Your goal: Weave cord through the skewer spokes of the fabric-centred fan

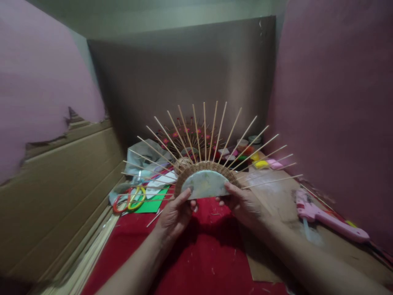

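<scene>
A half-round woven fan (207,166) is held up in front of me, with a pale, patterned half-disc (204,182) at its centre. Many thin wooden sticks (245,130) spread outward from its woven brown band. My left hand (178,213) pinches the lower left corner, thumb on the front face. At the lower right corner my right hand (242,203) grips it the same way. Most of the fingers are hidden behind the fan. Below both hands lies a red cloth (208,250).
Left are scissors (137,198), green paper (153,203) and a ball of twine (183,164). A pink glue gun (331,221) rests right, near cardboard (276,196). Behind stands a similar fan with red flowers (187,130). Pink and brown panels (331,102) enclose three sides.
</scene>
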The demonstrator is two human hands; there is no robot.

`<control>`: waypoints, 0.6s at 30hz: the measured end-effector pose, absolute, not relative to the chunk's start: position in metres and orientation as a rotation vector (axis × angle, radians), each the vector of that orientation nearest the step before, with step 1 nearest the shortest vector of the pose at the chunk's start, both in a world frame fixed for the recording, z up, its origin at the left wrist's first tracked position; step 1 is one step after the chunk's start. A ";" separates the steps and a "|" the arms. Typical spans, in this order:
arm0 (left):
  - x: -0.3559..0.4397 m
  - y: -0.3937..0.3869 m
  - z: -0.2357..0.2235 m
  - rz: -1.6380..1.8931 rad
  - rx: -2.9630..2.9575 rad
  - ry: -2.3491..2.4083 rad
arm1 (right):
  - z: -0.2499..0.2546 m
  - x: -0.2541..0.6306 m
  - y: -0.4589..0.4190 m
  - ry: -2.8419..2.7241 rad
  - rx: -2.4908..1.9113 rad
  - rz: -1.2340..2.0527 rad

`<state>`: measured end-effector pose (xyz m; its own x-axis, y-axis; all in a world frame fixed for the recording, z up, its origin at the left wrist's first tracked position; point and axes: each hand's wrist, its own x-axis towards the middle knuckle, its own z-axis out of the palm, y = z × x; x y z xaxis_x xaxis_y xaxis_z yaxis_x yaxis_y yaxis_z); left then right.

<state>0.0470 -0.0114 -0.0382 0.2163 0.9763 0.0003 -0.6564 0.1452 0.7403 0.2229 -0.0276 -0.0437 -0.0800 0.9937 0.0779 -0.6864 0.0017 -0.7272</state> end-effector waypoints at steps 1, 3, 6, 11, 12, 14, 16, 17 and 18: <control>0.047 -0.012 -0.038 1.259 0.695 0.562 | -0.044 0.223 -0.029 -0.730 -0.569 1.520; 0.046 -0.012 -0.039 1.244 0.673 0.562 | -0.044 0.222 -0.031 -0.746 -0.605 1.531; 0.045 -0.011 -0.040 1.241 0.649 0.559 | -0.043 0.219 -0.033 -0.807 -0.643 1.565; 0.041 -0.006 -0.039 1.281 0.632 0.525 | -0.020 0.223 -0.054 -1.262 -1.042 1.494; 0.041 -0.005 -0.039 1.293 0.630 0.520 | -0.013 0.230 -0.063 -1.448 -1.181 1.358; 0.039 -0.003 -0.038 1.304 0.615 0.532 | -0.005 0.256 -0.084 -1.835 -1.223 0.828; 0.039 -0.003 -0.037 1.308 0.595 0.553 | -0.005 0.296 -0.107 -1.934 -1.311 0.339; 0.039 -0.003 -0.036 1.306 0.588 0.561 | -0.009 0.318 -0.118 -1.919 -1.394 0.096; 0.040 -0.003 -0.035 1.307 0.582 0.564 | -0.016 0.341 -0.128 -1.877 -1.504 -0.137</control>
<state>0.0396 -0.0031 -0.0354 0.1714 0.9836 -0.0555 -0.7150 0.1630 0.6798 0.3407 -0.1276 -0.0162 -0.0645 0.8101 0.5828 0.8860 0.3152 -0.3402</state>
